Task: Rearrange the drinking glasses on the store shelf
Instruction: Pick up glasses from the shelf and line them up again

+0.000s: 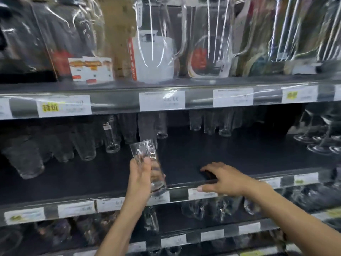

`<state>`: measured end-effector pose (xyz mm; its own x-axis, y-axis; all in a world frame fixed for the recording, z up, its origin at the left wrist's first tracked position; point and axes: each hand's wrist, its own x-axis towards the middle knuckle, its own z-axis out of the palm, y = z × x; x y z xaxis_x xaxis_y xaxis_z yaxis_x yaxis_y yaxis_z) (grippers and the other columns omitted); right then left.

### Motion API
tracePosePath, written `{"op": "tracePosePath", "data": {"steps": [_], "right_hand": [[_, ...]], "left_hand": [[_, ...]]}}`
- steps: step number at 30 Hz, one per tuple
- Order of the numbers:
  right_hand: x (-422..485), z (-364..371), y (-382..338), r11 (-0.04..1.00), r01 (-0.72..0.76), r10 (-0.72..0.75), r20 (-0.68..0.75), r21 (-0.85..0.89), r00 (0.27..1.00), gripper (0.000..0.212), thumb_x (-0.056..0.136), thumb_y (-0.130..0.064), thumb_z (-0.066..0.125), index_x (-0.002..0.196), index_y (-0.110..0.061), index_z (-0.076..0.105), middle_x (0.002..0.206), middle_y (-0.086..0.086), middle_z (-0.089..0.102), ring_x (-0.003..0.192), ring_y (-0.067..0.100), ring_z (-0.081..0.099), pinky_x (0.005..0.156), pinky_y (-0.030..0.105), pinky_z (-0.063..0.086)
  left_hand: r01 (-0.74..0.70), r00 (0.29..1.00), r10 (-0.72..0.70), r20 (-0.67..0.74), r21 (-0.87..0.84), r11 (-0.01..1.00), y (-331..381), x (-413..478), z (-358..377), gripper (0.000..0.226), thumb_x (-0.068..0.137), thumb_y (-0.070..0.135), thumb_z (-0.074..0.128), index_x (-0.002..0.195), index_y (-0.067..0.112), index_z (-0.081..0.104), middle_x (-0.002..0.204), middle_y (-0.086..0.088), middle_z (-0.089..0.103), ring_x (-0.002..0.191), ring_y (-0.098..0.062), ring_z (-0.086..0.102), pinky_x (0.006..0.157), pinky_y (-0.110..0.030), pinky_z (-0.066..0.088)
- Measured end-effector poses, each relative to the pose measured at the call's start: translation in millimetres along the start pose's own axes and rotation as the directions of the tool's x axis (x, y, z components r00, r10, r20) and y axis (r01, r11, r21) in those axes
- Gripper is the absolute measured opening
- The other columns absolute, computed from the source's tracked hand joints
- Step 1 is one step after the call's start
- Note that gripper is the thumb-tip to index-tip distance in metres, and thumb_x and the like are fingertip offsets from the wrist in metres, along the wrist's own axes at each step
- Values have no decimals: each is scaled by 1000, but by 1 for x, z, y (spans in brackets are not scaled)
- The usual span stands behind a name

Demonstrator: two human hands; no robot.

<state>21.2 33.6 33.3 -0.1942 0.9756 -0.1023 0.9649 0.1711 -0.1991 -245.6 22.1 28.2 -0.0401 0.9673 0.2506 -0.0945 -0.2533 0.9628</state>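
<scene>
My left hand grips a tall clear drinking glass, tilted with its mouth up and to the left, just above the front edge of the middle shelf. My right hand rests on that shelf's front rail with fingers spread and holds nothing. Several clear tumblers stand in rows at the back left of the dark shelf mat. More tumblers stand at the back centre. The frame is blurred.
Stemmed glasses stand at the right end of the middle shelf. Glass pitchers and boxed goods fill the upper shelf. Price labels line the shelf rails. More glassware sits on the lower shelves.
</scene>
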Motion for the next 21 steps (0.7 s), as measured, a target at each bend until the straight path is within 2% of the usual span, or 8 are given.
{"op": "tracePosePath", "data": {"steps": [2, 3, 5, 6, 8, 12, 14, 21], "right_hand": [[5, 2, 13, 998, 30, -30, 0, -61, 1000, 98, 68, -95, 39, 145, -34, 40, 145, -8, 46, 133, 17, 40, 109, 36, 35], [8, 3, 19, 994, 53, -54, -3, -99, 999, 97, 71, -94, 37, 147, -32, 39, 149, -7, 43, 135, 17, 38, 111, 37, 33], [11, 6, 29, 983, 96, -100, -21, -159, 995, 95, 76, -90, 37, 150, -31, 34, 156, -7, 36, 142, 16, 32, 114, 38, 29], [12, 8, 34, 979, 109, -116, -30, -173, 993, 94, 78, -89, 36, 152, -32, 31, 159, -6, 32, 145, 16, 28, 116, 38, 27], [12, 13, 40, 975, 119, -129, -43, -187, 991, 94, 80, -88, 34, 155, -33, 25, 163, -7, 24, 149, 16, 21, 119, 39, 21], [10, 17, 42, 974, 123, -139, -72, -192, 988, 92, 82, -86, 33, 156, -34, 21, 165, -8, 18, 151, 14, 16, 120, 40, 16], [10, 18, 42, 973, 125, -143, -84, -194, 986, 91, 82, -86, 32, 156, -33, 20, 165, -8, 17, 151, 14, 15, 120, 40, 16], [10, 20, 43, 972, 131, -152, -101, -194, 983, 93, 80, -86, 29, 156, -33, 22, 164, -7, 19, 151, 14, 17, 120, 38, 16]], "left_hand": [[2, 1000, -2, -4, 35, 999, 1, 1, 14, 32, 89, 54, 44, 112, 33, 45, 104, -5, 66, 82, -13, 72, 66, -28, 58], [-1, 1000, 1, -3, 49, 999, 1, 2, 19, 39, 86, 57, 45, 116, 32, 44, 105, -3, 66, 83, -10, 71, 70, -29, 58], [18, 1000, -19, 4, 101, 995, 1, 4, 27, 62, 80, 63, 46, 132, 29, 37, 113, 3, 65, 97, -13, 69, 85, -34, 56], [25, 1000, -26, 12, 125, 992, 2, 4, 31, 67, 80, 62, 47, 136, 29, 34, 116, 5, 63, 103, -12, 67, 86, -29, 54], [35, 999, -39, 26, 148, 988, 3, 5, 37, 60, 83, 54, 52, 134, 30, 32, 117, 7, 61, 105, -7, 64, 75, -13, 49], [46, 998, -52, 31, 173, 984, -1, 12, 50, 48, 90, 31, 65, 127, 23, 36, 112, 2, 60, 92, 4, 64, 70, -9, 48], [56, 998, -60, 19, 177, 983, -4, 17, 57, 51, 89, 23, 70, 126, 20, 36, 109, 3, 59, 88, 5, 63, 66, -4, 47], [94, 995, -97, 1, 202, 975, -18, 31, 68, 62, 84, 18, 77, 129, 20, 34, 113, 2, 59, 101, -7, 63, 77, -18, 46]]}}
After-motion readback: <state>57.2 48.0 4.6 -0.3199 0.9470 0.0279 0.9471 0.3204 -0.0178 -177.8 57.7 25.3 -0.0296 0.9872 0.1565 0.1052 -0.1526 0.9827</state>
